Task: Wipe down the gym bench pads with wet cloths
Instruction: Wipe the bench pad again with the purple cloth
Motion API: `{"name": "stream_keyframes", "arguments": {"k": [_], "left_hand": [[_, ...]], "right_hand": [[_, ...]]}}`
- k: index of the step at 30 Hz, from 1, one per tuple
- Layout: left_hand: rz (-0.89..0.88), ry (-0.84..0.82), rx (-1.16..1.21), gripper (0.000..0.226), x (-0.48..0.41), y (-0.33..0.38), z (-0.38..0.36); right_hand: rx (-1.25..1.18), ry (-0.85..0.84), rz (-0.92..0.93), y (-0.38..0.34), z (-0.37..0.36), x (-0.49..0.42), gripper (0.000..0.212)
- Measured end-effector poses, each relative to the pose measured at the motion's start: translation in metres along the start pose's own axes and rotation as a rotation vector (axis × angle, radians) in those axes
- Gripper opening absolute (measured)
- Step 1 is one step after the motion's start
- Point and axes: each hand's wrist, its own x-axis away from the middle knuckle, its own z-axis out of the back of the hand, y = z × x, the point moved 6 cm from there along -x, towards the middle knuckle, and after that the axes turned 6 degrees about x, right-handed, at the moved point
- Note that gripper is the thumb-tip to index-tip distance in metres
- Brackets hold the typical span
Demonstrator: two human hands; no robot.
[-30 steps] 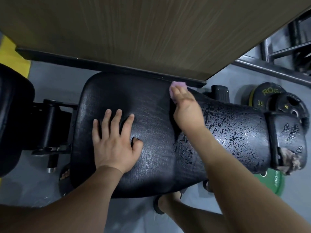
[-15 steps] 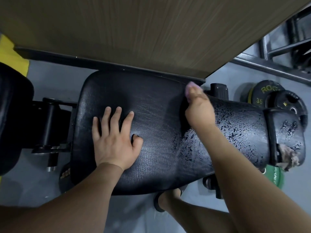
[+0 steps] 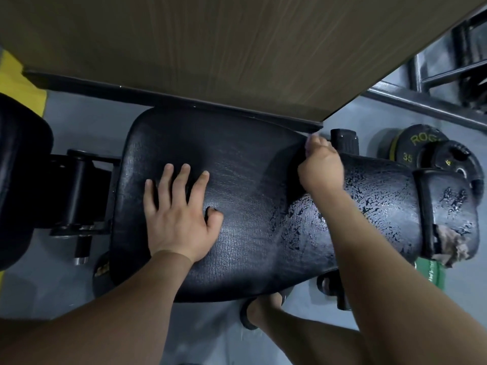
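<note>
A black cracked bench pad (image 3: 250, 196) fills the middle of the head view, wide at the left and narrowing to the right. My left hand (image 3: 179, 214) lies flat on its left half, fingers spread. At the pad's far edge my right hand (image 3: 320, 167) curls over a pink cloth (image 3: 308, 143), of which only a thin sliver shows by the fingertips. The pad's right part is badly flaked, and a strap (image 3: 427, 217) crosses it near the torn end.
A wooden panel (image 3: 210, 48) overhangs the pad's far edge. Weight plates (image 3: 419, 148) lie on the grey floor at the right, a green plate (image 3: 432, 272) under the bench end. Another black pad (image 3: 18, 180) and the hinge bracket (image 3: 79, 196) sit at left. My foot (image 3: 261, 309) stands below the bench.
My right hand has slid the cloth rightward along the pad's far edge, and the cloth is now almost hidden under the fingers. The left hand has stayed put.
</note>
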Motion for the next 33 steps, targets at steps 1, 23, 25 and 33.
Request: {"name": "stream_keyframes", "arguments": {"k": [1, 23, 25, 33], "left_hand": [[0.002, -0.001, 0.000, 0.067, 0.000, 0.000, 0.000], [-0.009, 0.015, 0.010, 0.067, 0.000, 0.001, 0.000], [-0.007, 0.019, 0.018, 0.067, 0.000, 0.000, 0.000], [-0.011, 0.027, 0.015, 0.065, 0.000, 0.001, 0.000]], "right_hand": [[-0.025, 0.002, 0.031, -0.018, -0.002, 0.002, 0.058], [0.231, -0.102, 0.287, -0.017, -0.031, 0.064, 0.063], [0.195, -0.089, 0.243, -0.015, -0.028, 0.053, 0.063], [0.073, 0.020, 0.431, -0.021, -0.036, 0.172, 0.053]]}}
